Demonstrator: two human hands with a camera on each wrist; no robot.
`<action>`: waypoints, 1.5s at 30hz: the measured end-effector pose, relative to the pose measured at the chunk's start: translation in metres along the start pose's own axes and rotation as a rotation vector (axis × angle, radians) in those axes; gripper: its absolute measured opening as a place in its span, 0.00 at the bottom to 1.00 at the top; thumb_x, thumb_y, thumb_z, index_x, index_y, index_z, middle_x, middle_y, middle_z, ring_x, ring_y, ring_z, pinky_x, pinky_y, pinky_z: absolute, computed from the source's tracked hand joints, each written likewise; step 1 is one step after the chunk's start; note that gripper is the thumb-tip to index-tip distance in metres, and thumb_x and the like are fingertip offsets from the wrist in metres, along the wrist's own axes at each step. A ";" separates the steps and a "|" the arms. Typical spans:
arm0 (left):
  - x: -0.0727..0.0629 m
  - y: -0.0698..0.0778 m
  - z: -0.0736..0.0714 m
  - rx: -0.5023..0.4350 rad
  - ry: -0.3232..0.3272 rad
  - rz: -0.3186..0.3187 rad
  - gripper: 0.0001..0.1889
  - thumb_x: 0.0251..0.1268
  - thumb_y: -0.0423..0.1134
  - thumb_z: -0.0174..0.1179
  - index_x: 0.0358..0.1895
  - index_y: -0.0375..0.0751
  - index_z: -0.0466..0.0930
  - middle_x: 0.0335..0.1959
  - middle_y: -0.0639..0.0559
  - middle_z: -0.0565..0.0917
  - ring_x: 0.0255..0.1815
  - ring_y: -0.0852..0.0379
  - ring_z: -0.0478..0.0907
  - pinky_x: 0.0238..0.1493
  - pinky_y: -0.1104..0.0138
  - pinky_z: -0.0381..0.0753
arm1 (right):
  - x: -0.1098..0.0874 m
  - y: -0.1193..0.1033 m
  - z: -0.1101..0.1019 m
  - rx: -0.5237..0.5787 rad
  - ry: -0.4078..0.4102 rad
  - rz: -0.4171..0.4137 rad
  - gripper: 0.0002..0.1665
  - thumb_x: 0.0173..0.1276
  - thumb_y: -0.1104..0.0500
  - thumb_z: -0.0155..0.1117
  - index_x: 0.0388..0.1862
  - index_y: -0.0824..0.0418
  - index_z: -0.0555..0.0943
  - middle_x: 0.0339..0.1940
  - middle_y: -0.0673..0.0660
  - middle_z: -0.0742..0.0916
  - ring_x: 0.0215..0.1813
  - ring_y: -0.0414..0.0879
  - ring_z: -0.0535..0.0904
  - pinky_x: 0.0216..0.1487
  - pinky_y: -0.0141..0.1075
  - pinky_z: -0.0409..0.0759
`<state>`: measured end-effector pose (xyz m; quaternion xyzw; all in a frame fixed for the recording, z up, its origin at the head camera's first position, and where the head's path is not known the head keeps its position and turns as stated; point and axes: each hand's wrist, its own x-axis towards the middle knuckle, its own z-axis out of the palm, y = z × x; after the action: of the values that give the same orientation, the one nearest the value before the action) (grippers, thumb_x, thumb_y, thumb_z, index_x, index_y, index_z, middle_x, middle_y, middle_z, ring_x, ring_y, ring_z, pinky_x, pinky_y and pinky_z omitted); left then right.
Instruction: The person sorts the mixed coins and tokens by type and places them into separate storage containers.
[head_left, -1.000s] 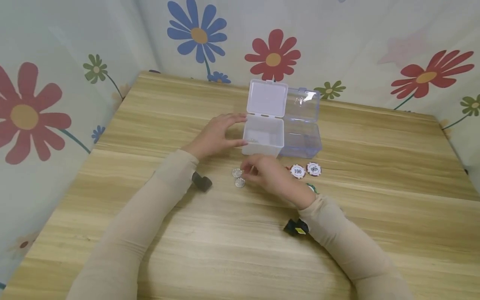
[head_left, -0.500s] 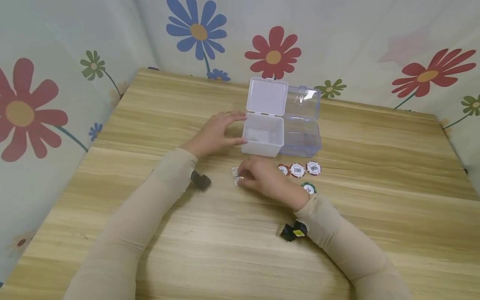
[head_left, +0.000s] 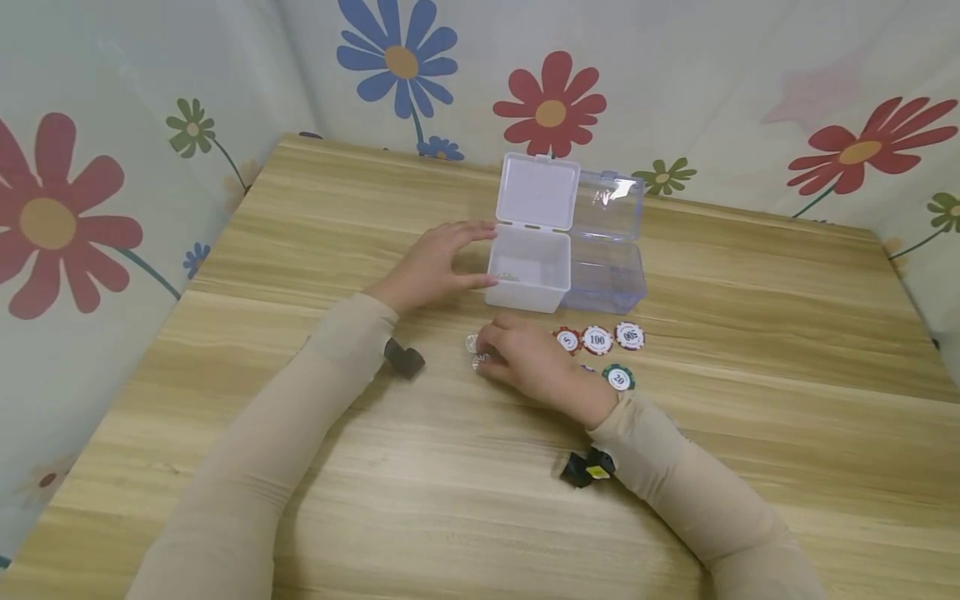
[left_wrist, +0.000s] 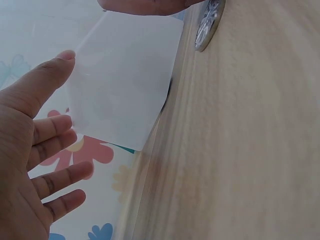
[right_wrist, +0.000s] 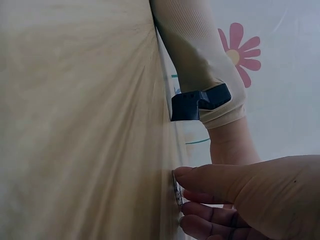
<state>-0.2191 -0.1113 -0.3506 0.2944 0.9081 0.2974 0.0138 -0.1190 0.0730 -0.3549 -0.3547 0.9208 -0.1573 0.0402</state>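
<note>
My left hand (head_left: 442, 262) touches the left side of the open white plastic box (head_left: 536, 298), its thumb and fingers fairly straight in the left wrist view. Inside the box lie a few small shiny pieces, too small to tell apart. In front of it, my right hand (head_left: 528, 358) is low over the table with curled fingers. The right wrist view shows its thumb and fingers pinching the edges of a silver coin (right_wrist: 177, 188) on the tabletop. In the head view the two silver coins, the upper coin (head_left: 472, 342) and the lower coin (head_left: 479, 362), are partly covered by the fingertips.
A clear plastic box (head_left: 611, 292) with a raised lid stands against the white box's right side. Poker chips marked 5 (head_left: 568, 340), 100 (head_left: 597, 340) and 500 (head_left: 629, 336) form a row; a green 20 chip (head_left: 618, 377) lies nearer, beside a mostly hidden chip (head_left: 588, 368).
My right hand has shifted slightly towards the front and closed around the coin edges, uncovering the 5 chip and more of the green 20 chip. My left hand keeps its place on the white box.
</note>
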 end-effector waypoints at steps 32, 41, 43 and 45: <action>0.001 0.002 -0.001 -0.001 -0.006 -0.004 0.36 0.58 0.53 0.66 0.69 0.45 0.67 0.72 0.50 0.68 0.75 0.49 0.60 0.76 0.52 0.54 | -0.001 -0.007 -0.003 -0.068 -0.027 0.092 0.11 0.64 0.55 0.66 0.40 0.61 0.82 0.37 0.55 0.81 0.36 0.48 0.82 0.38 0.41 0.82; 0.000 0.002 -0.002 -0.002 -0.007 -0.003 0.36 0.58 0.53 0.66 0.68 0.44 0.68 0.72 0.50 0.68 0.75 0.49 0.59 0.76 0.52 0.54 | -0.001 -0.007 -0.002 -0.046 -0.031 0.111 0.11 0.64 0.57 0.66 0.41 0.62 0.82 0.37 0.56 0.81 0.37 0.49 0.81 0.40 0.41 0.82; 0.000 0.002 -0.002 0.001 -0.007 -0.003 0.36 0.57 0.53 0.66 0.68 0.44 0.68 0.72 0.50 0.68 0.75 0.49 0.59 0.76 0.52 0.54 | -0.001 -0.007 -0.002 -0.044 -0.035 0.117 0.11 0.64 0.56 0.66 0.41 0.62 0.82 0.38 0.56 0.81 0.38 0.49 0.81 0.40 0.41 0.82; 0.000 0.002 -0.002 0.001 -0.007 -0.003 0.37 0.57 0.53 0.66 0.68 0.44 0.68 0.72 0.50 0.68 0.75 0.49 0.59 0.76 0.52 0.54 | -0.001 -0.007 -0.002 -0.043 -0.040 0.124 0.11 0.64 0.56 0.66 0.41 0.62 0.82 0.38 0.56 0.81 0.38 0.49 0.81 0.40 0.42 0.82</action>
<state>-0.2184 -0.1107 -0.3478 0.2939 0.9088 0.2958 0.0171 -0.1148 0.0693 -0.3506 -0.3008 0.9432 -0.1276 0.0606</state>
